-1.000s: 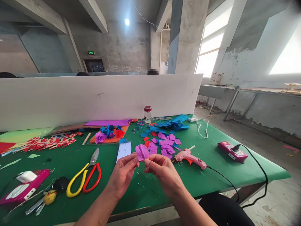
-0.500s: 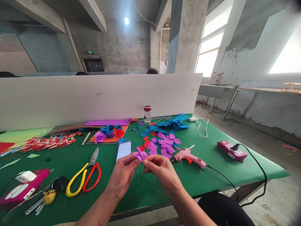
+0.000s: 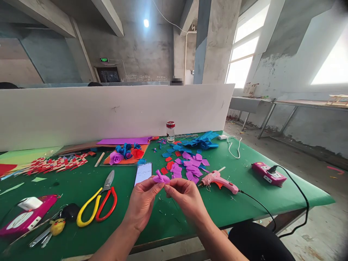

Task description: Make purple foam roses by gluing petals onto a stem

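A small purple paper flower piece is pinched between my two hands near the centre. My left hand grips its left side, and my right hand holds its right edge with thumb and fingers. Just behind my left hand lies a phone showing a timer. Purple paper petals are scattered beyond my right hand, mixed with red and blue pieces. A pink glue gun lies to the right of them. Finished paper flowers in purple, blue and red rest on an orange sheet.
Scissors with yellow and red handles lie left of my hands. Pink power strips sit at both sides. A glass jar stands before the white partition. A black cord hangs over the right edge.
The purple piece has tilted and shifted slightly left between my fingers. Both hands stay closed on it, almost in the same place.
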`<act>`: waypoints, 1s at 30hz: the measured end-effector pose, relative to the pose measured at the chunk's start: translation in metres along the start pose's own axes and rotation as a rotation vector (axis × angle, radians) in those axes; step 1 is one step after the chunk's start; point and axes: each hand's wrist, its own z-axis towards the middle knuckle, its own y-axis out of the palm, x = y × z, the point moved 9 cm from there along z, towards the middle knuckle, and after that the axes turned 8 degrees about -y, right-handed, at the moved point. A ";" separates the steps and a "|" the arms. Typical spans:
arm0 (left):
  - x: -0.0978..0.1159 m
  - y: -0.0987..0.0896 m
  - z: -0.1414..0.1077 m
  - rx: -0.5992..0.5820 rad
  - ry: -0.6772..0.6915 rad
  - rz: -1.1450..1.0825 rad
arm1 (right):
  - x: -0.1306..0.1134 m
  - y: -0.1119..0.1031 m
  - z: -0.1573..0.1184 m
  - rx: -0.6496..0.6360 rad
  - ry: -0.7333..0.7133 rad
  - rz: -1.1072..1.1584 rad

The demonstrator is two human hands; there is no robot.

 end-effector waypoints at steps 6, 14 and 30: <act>0.002 0.001 -0.002 0.021 0.000 -0.027 | -0.002 0.000 -0.001 0.032 -0.062 -0.039; 0.007 -0.002 -0.005 0.049 0.114 0.025 | 0.003 0.007 -0.004 0.022 0.002 0.147; 0.011 -0.002 -0.007 0.008 0.130 0.130 | 0.015 -0.007 -0.001 0.128 0.039 0.184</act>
